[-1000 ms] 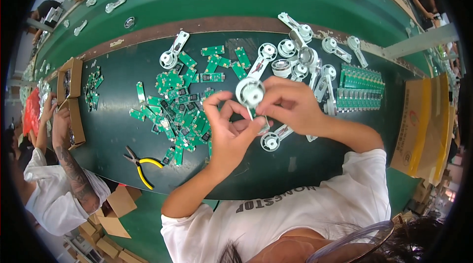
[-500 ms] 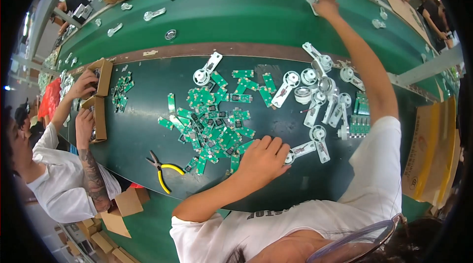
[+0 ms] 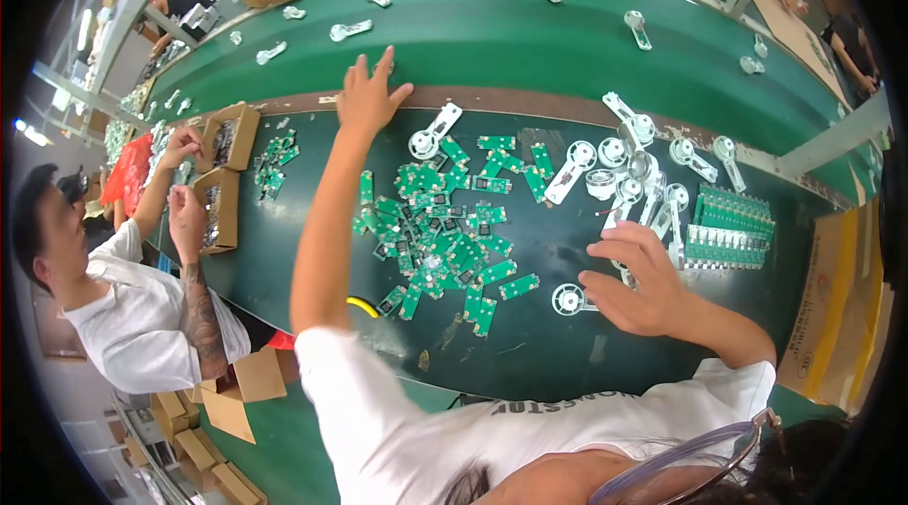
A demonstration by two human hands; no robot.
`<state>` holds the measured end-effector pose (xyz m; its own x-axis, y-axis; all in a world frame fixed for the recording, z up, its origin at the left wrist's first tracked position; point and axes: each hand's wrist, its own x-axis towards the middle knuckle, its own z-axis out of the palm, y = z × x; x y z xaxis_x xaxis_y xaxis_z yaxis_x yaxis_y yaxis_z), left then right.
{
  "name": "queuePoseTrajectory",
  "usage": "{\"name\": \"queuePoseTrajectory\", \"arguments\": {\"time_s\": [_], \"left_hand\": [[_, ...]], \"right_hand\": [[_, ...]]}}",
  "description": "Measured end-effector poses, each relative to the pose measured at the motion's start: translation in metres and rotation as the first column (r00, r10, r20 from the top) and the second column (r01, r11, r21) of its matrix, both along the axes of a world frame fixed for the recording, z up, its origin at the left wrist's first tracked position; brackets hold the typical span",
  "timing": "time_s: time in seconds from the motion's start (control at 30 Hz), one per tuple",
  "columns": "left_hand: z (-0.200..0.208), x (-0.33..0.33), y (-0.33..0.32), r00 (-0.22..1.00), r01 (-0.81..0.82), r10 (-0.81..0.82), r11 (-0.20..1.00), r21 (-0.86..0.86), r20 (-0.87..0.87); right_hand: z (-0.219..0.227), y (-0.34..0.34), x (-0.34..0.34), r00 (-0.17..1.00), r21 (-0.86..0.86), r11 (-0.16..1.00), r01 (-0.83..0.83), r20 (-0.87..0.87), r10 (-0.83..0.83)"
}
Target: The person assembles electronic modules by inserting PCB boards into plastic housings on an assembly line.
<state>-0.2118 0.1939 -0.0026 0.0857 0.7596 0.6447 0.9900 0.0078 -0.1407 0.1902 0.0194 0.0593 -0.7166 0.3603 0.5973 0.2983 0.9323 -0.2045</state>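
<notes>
My left hand reaches out over the far rail, fingers spread, above the near edge of the green belt. Something small and dark sits by its fingertips, mostly hidden. My right hand hovers low at the right, its fingers bent and apart, with nothing visible between them. Close to its fingertips lies a white plastic housing with a round end; the hand covers part of it. Beyond that hand is a cluster of similar white housings. A heap of small green circuit boards covers the middle of the table.
White housings lie scattered along the green belt. Stacked board panels stand at right, near a cardboard box. Yellow-handled pliers are mostly behind my left arm. At left a co-worker handles open cardboard boxes.
My right hand has left the housing on the belt and come back over the table. My left hand has moved from the near housing out to the far left rail. The view has shifted slightly.
</notes>
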Motion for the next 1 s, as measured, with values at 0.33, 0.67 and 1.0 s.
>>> {"name": "queuePoseTrajectory", "arguments": {"time_s": [0.33, 0.67, 1.0], "left_hand": [[0.069, 0.151, -0.062, 0.726, 0.628, -0.508, 0.765, -0.145, 0.464], [0.034, 0.216, -0.164, 0.828, 0.481, -0.519, 0.851, 0.21, 0.21], [0.022, 0.088, -0.256, 0.736, 0.241, -0.264, 0.963, 0.123, 0.623]], "right_hand": [[-0.01, 0.025, 0.004, 0.701, -0.927, 0.287, -0.243, -0.372, -0.608], [-0.01, 0.041, -0.05, 0.571, -0.622, -0.225, -0.75, -0.436, -0.696], [-0.065, 0.253, 0.208, -0.008, -0.329, 0.532, -0.78, -0.845, -0.534]]}}
